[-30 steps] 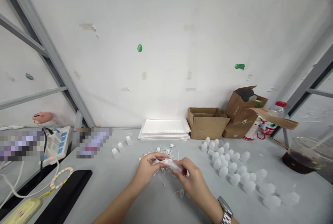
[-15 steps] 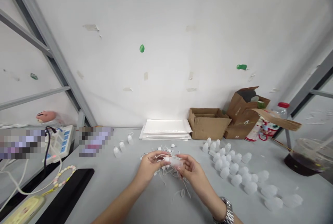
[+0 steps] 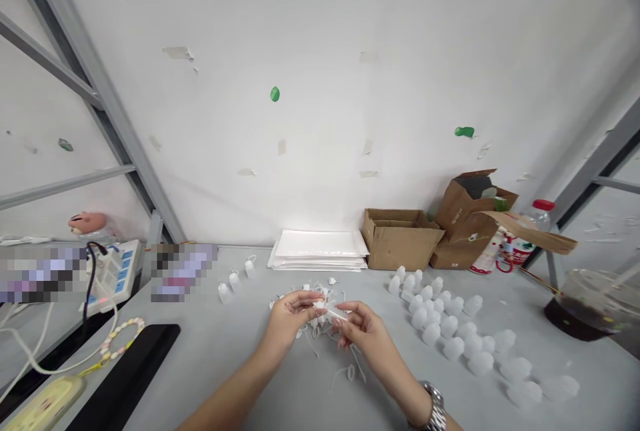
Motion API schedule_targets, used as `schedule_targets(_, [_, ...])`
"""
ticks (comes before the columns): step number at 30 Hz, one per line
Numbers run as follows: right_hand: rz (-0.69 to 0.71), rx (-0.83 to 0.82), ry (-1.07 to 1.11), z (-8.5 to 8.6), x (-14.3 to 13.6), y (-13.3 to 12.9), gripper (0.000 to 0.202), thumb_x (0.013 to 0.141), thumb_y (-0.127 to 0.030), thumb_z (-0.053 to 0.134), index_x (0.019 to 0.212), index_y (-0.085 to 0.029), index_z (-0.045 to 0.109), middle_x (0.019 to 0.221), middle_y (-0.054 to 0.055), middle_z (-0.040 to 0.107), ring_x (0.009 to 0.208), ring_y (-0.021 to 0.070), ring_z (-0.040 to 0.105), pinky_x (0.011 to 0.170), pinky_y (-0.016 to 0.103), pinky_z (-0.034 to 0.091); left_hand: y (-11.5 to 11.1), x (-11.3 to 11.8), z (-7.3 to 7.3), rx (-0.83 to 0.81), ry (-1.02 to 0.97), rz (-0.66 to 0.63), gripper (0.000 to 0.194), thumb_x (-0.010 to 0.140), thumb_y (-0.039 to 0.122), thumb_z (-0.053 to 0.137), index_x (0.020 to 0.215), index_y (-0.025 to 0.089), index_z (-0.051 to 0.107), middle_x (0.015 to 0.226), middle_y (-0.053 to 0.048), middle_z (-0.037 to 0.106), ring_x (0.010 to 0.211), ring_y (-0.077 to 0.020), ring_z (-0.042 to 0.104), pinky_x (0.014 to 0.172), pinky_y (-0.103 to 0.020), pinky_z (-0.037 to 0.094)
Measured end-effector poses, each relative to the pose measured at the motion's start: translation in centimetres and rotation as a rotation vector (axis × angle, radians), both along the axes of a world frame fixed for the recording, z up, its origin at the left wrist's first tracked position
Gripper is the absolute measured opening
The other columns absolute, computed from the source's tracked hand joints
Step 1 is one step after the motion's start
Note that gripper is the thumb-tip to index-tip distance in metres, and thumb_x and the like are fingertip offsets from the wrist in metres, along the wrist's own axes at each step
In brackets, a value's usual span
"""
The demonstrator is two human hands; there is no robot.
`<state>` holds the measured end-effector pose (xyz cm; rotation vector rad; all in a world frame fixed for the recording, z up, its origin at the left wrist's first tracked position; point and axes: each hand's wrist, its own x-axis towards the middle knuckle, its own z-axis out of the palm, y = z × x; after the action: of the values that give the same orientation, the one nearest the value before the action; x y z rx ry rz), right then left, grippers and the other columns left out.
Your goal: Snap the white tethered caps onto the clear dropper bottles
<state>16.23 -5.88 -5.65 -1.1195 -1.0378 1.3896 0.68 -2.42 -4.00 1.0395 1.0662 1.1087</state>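
Note:
Over a pile of small white corded pieces [image 3: 315, 329] on the grey table, my two hands work close together. My left hand [image 3: 293, 314] pinches a small white cap-like piece [image 3: 319, 306] between thumb and fingers. The fingers of my right hand [image 3: 363, 325] close on one end of a narrow, whitish translucent piece [image 3: 337, 314], which reaches toward the left fingertips. Whether the two pieces are joined cannot be made out. To the right lie several frosted translucent shells [image 3: 454, 349]. Three white pieces with cord loops, one of them a looped shell [image 3: 250, 269], stand at the left.
A stack of white sheets or envelopes [image 3: 320, 244] lies against the wall, beside an open cardboard box [image 3: 400, 244] and a brown paper bag [image 3: 463, 231]. A cup of dark drink [image 3: 583, 314] stands far right. At left are a black pad [image 3: 133, 371] and a power strip [image 3: 117, 277].
The translucent piece between my hands looked wider and cloudier before; now it shows as a narrow strip. My right fingers have shifted slightly; my left hand stays nearly still.

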Motion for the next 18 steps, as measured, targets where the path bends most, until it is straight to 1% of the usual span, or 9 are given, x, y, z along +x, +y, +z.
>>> schedule_targets(2, [0.007, 0.004, -0.006, 0.15, 0.08, -0.04, 0.053, 0.046, -0.052, 0.078, 0.076, -0.016, 0.054, 0.055, -0.004, 0.060, 0.043, 0.0089, 0.054, 0.045, 0.021, 0.041, 0.00, 0.07, -0.05, -0.001, 0.002, -0.006, 0.025, 0.045, 0.020, 0.079, 0.068, 0.017, 0.070, 0.079, -0.004, 0.073, 0.078, -0.0201, 0.064, 0.072, -0.029, 0.051])
schedule_targets(3, [0.034, -0.015, -0.008, 0.22, 0.12, -0.10, 0.052, 0.046, -0.054, 0.077, 0.073, -0.016, 0.054, 0.055, -0.003, 0.061, 0.040, 0.0084, 0.052, 0.043, 0.021, 0.040, 0.00, 0.09, -0.07, 0.002, 0.000, -0.014, 0.025, 0.045, 0.019, 0.079, 0.068, 0.017, 0.070, 0.079, -0.004, 0.073, 0.078, -0.0206, 0.064, 0.072, -0.029, 0.051])
schedule_targets(6, [0.174, -0.131, 0.003, 0.39, 0.18, -0.41, 0.056, 0.062, -0.069, 0.056, 0.065, -0.014, 0.055, 0.046, -0.001, 0.058, 0.029, 0.0064, 0.044, 0.031, 0.018, 0.027, -0.06, 0.10, -0.04, 0.027, -0.010, -0.036, 0.026, 0.043, 0.018, 0.080, 0.067, 0.017, 0.070, 0.079, -0.005, 0.073, 0.082, -0.0218, 0.064, 0.072, -0.029, 0.050])
schedule_targets(8, [0.239, -0.187, 0.013, 0.46, 0.14, -0.60, 0.064, 0.072, -0.073, 0.038, 0.061, -0.013, 0.055, 0.038, 0.000, 0.053, 0.024, 0.0051, 0.037, 0.028, 0.018, 0.020, -0.13, 0.07, 0.03, 0.043, 0.004, -0.047, 0.026, 0.043, 0.017, 0.080, 0.067, 0.017, 0.070, 0.079, -0.005, 0.073, 0.082, -0.0220, 0.064, 0.072, -0.029, 0.050])
schedule_targets(9, [0.238, -0.188, 0.014, 0.47, 0.10, -0.64, 0.065, 0.074, -0.073, 0.034, 0.061, -0.012, 0.056, 0.038, 0.000, 0.053, 0.023, 0.0046, 0.036, 0.028, 0.018, 0.019, -0.16, 0.04, 0.07, 0.043, 0.015, -0.052, 0.025, 0.043, 0.017, 0.079, 0.067, 0.017, 0.071, 0.079, -0.005, 0.074, 0.081, -0.0219, 0.064, 0.072, -0.029, 0.050])
schedule_targets(11, [0.197, -0.157, 0.001, 0.40, 0.01, -0.62, 0.060, 0.071, -0.071, 0.042, 0.071, -0.012, 0.057, 0.043, -0.002, 0.055, 0.025, 0.0050, 0.038, 0.029, 0.018, 0.022, -0.21, -0.02, 0.11, 0.030, 0.035, -0.059, 0.024, 0.046, 0.020, 0.079, 0.069, 0.017, 0.071, 0.079, -0.005, 0.074, 0.079, -0.0213, 0.064, 0.072, -0.029, 0.049])
schedule_targets(14, [0.084, -0.062, -0.060, 0.04, -0.11, -0.43, 0.059, 0.056, -0.063, 0.066, 0.089, -0.016, 0.053, 0.055, -0.005, 0.057, 0.032, 0.0073, 0.047, 0.033, 0.019, 0.032, -0.16, -0.11, 0.04, -0.009, 0.031, -0.066, 0.024, 0.050, 0.025, 0.078, 0.072, 0.017, 0.072, 0.081, -0.006, 0.074, 0.078, -0.0210, 0.064, 0.072, -0.029, 0.048])
schedule_targets(16, [0.006, -0.002, -0.102, -0.26, -0.15, -0.32, 0.057, 0.054, -0.061, 0.069, 0.085, -0.018, 0.049, 0.058, -0.007, 0.056, 0.034, 0.0069, 0.049, 0.035, 0.019, 0.033, -0.07, -0.14, -0.08, -0.027, 0.014, -0.072, 0.025, 0.050, 0.027, 0.078, 0.072, 0.017, 0.072, 0.083, -0.007, 0.074, 0.080, -0.0214, 0.064, 0.073, -0.029, 0.048])
schedule_targets(18, [0.028, -0.005, -0.127, -0.42, -0.19, -0.27, 0.052, 0.060, -0.066, 0.061, 0.075, -0.019, 0.045, 0.055, -0.006, 0.056, 0.032, 0.0061, 0.047, 0.033, 0.018, 0.031, 0.00, -0.15, -0.21, -0.028, -0.003, -0.072, 0.024, 0.049, 0.027, 0.078, 0.071, 0.017, 0.072, 0.083, -0.007, 0.074, 0.080, -0.0217, 0.064, 0.074, -0.030, 0.047])
